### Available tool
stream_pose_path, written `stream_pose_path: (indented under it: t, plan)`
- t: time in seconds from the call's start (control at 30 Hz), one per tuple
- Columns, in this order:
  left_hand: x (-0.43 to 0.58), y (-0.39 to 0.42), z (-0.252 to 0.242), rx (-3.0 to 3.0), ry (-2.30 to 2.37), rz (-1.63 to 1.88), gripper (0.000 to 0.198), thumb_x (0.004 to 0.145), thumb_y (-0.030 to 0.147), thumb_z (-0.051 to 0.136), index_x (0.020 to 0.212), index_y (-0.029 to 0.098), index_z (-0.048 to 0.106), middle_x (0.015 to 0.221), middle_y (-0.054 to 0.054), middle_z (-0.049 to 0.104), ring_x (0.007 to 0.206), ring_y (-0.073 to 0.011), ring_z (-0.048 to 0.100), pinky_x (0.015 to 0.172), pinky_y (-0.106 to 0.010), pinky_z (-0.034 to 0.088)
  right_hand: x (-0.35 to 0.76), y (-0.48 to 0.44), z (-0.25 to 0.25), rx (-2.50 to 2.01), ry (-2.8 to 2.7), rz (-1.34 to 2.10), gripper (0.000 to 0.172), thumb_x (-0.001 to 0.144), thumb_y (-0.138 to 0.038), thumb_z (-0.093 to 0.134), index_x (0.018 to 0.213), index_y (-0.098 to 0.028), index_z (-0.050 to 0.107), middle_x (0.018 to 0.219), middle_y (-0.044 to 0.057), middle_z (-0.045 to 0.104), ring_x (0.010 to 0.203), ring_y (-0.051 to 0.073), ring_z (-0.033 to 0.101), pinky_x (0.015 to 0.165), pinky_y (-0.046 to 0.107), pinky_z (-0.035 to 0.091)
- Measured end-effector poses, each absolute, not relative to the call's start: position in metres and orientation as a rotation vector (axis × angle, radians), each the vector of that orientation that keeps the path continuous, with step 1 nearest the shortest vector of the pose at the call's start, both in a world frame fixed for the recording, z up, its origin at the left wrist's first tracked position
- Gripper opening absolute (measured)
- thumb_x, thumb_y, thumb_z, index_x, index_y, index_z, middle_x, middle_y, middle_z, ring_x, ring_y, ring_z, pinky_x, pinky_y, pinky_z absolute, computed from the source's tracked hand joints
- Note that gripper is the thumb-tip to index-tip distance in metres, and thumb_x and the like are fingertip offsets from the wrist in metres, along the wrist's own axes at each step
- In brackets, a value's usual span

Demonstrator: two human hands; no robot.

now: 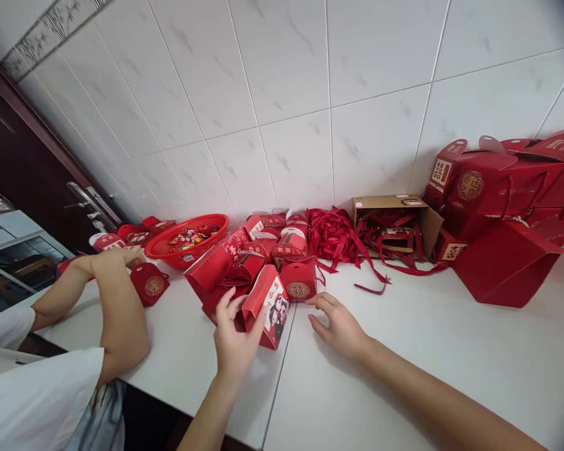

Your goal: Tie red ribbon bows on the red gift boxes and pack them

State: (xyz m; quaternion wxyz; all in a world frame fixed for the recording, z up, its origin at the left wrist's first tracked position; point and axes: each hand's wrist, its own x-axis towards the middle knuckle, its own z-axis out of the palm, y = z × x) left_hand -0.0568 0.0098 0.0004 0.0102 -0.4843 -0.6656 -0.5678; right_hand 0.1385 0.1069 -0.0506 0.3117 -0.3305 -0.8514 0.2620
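My left hand (pixel 237 341) is closed on a red candy box (pixel 273 313) printed with a cartoon couple, its thumb along the near side and its fingers over the top. The box is tilted, at the front of a cluster of similar red boxes (pixel 266 241). To its right stands a red box with a round gold emblem (pixel 298 280). My right hand (pixel 341 327) is beside that box's lower corner, low over the white table. Its thumb and fingers are apart and it holds nothing; whether the fingertips touch the box I cannot tell.
Behind are a pile of red ribbons (pixel 331 232) and an open cardboard box (pixel 390 202) with more ribbon. Large red gift bags (pixel 507 250) stand at right. A red basket (pixel 188 254) holds wrapped sweets. On the left a co-worker's arms (pixel 122 307) reach toward another red box (pixel 150 285).
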Motion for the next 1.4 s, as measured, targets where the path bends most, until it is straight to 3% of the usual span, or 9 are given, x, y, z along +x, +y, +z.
stream_pose_path:
  t: [0.1,0.3,0.43,0.53,0.63,0.73,0.9,1.07,1.4]
  plan:
    - [-0.052,0.006,0.004,-1.489,-2.063,-2.123,0.058,0.078,0.036,0.070,0.126,0.021,0.041,0.102,-0.012,0.069,0.089,-0.0219,0.069,0.072,-0.031,0.056,0.141,0.094,-0.053,-0.750,-2.094,0.762,0.027,0.089,-0.024,0.054,0.116,-0.023,0.054,0.118,0.009,0.057,0.108,0.019,0.057,0.090,0.034,0.051]
    - [-0.019,0.001,-0.009,-2.035,-1.808,-2.301,0.049,0.084,0.023,0.064,0.126,0.024,0.039,0.089,-0.003,0.071,0.079,-0.0150,0.069,0.071,-0.024,0.056,0.168,0.078,-0.023,-0.556,-1.676,1.057,0.079,0.082,-0.034,0.069,0.145,-0.031,0.021,0.136,0.010,0.048,0.125,0.024,0.048,0.102,0.043,0.044]
    - [0.006,0.016,-0.004,-2.521,-1.697,-2.199,0.046,0.089,0.021,0.058,0.130,0.027,0.040,0.107,-0.006,0.067,0.089,-0.0162,0.068,0.079,-0.028,0.056,0.196,0.069,-0.007,-0.622,-1.544,1.219,0.043,0.086,-0.035,0.065,0.126,-0.028,0.051,0.094,0.004,0.067,0.081,0.017,0.065,0.071,0.031,0.056]
    - [0.018,0.028,0.003,-2.785,-1.682,-1.913,0.015,0.088,0.023,0.059,0.103,0.022,0.060,0.101,-0.006,0.065,0.093,-0.0178,0.065,0.082,-0.028,0.053,0.219,0.061,-0.007,-0.735,-1.555,1.083,0.014,0.082,-0.036,0.069,0.087,-0.023,0.068,0.093,0.006,0.068,0.092,0.020,0.066,0.078,0.033,0.055]
    - [0.024,0.033,0.002,-2.853,-1.594,-1.863,0.008,0.089,0.024,0.057,0.083,0.019,0.061,0.107,-0.008,0.064,0.105,-0.0206,0.061,0.089,-0.030,0.049,0.239,0.073,-0.019,-0.813,-1.621,0.998,0.035,0.089,-0.051,0.054,0.080,-0.022,0.071,0.117,0.010,0.063,0.117,0.026,0.056,0.092,0.039,0.051]
    - [0.027,0.033,-0.007,-2.920,-1.563,-2.015,0.009,0.091,0.024,0.053,0.089,0.020,0.061,0.114,-0.008,0.065,0.111,-0.0205,0.060,0.093,-0.030,0.049,0.259,0.119,-0.041,-1.154,-1.565,0.881,0.066,0.098,-0.052,0.014,0.088,-0.019,0.070,0.112,0.014,0.066,0.108,0.025,0.062,0.084,0.042,0.055]
    - [0.020,0.036,-0.012,-2.925,-1.536,-2.013,0.012,0.091,0.024,0.053,0.094,0.020,0.065,0.098,-0.006,0.071,0.089,-0.0180,0.068,0.077,-0.027,0.054,0.286,0.208,-0.072,-1.285,-1.701,0.687,0.033,0.088,-0.030,0.050,0.115,-0.019,0.065,0.126,0.014,0.061,0.114,0.029,0.058,0.101,0.054,0.042]
    - [0.007,0.049,-0.009,-2.687,-1.635,-1.977,0.012,0.089,0.025,0.056,0.091,0.020,0.067,0.092,-0.006,0.073,0.084,-0.0198,0.069,0.072,-0.027,0.055,0.294,0.235,-0.075,-1.167,-2.016,0.640,0.032,0.079,-0.014,0.057,0.106,-0.025,0.071,0.112,0.005,0.070,0.111,0.025,0.059,0.101,0.046,0.044]
    - [0.003,0.054,-0.017,-2.590,-1.700,-1.971,0.010,0.088,0.025,0.057,0.089,0.023,0.067,0.089,-0.006,0.073,0.081,-0.0196,0.070,0.065,-0.023,0.057,0.306,0.240,-0.081,-1.135,-2.097,0.661,0.034,0.085,-0.011,0.050,0.114,-0.020,0.066,0.114,0.007,0.069,0.102,0.019,0.065,0.090,0.036,0.052]
